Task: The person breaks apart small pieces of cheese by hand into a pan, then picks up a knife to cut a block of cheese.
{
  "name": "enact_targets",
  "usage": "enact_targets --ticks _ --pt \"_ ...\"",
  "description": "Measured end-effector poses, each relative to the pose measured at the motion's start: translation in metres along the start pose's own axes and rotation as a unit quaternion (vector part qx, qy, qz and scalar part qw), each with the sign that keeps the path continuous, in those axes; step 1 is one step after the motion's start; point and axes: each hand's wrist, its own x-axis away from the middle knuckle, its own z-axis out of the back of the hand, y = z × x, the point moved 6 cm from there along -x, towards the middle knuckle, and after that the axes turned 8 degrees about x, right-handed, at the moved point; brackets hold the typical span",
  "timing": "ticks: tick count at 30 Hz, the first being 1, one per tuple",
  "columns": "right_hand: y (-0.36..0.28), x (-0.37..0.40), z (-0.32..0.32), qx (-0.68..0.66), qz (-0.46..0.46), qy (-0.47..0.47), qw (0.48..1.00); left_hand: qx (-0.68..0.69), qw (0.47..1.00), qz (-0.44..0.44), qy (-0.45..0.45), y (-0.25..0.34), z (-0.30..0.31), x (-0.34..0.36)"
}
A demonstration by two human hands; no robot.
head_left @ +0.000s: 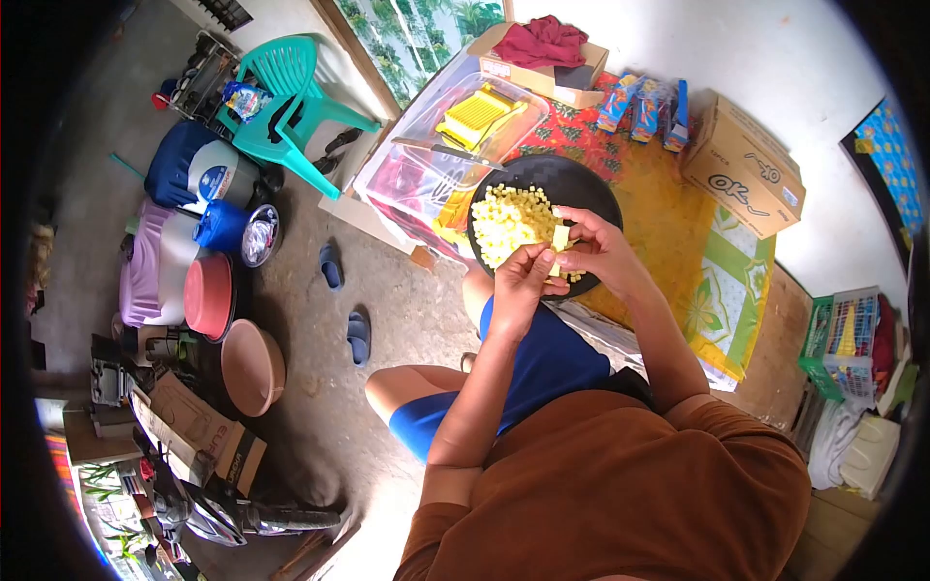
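Observation:
A round black pan (pixel 593 184) holds a heap of small pale-yellow cubes (pixel 509 221), mostly on its left side. Over the pan's near part, my left hand (pixel 521 281) pinches a pale-yellow piece between thumb and fingers. Close against it, my right hand (pixel 599 254) has its thumb and fingers closed on a pale-yellow piece (pixel 561 237) that stands up between the fingertips. Whether both hands hold one piece or two, I cannot tell. A knife (pixel 448 152) lies across a clear plastic bin (pixel 387 179), its blade tip near the pan's rim.
A yellow slicer (pixel 480 114) rests on the bin. An open carton (pixel 528 76) with red cloth, blue boxes (pixel 644 108) and a cardboard box (pixel 746 165) stand on the table's far side. Left on the floor are a green chair (pixel 281 145), basins (pixel 254 368) and slippers (pixel 358 337).

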Motion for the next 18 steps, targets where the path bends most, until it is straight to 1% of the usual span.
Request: enact_targets --ticks 14,18 --pt "0.0068 -0.0036 0.0008 -0.068 -0.032 -0.010 0.997 0.005 1.000 0.007 -0.002 0.0004 0.0010 -0.0025" --pt "0.0049 -0.0038 -0.0040 -0.103 -0.051 -0.007 0.993 0.010 1.000 0.024 0.011 -0.0002 0.0019 -0.0015"
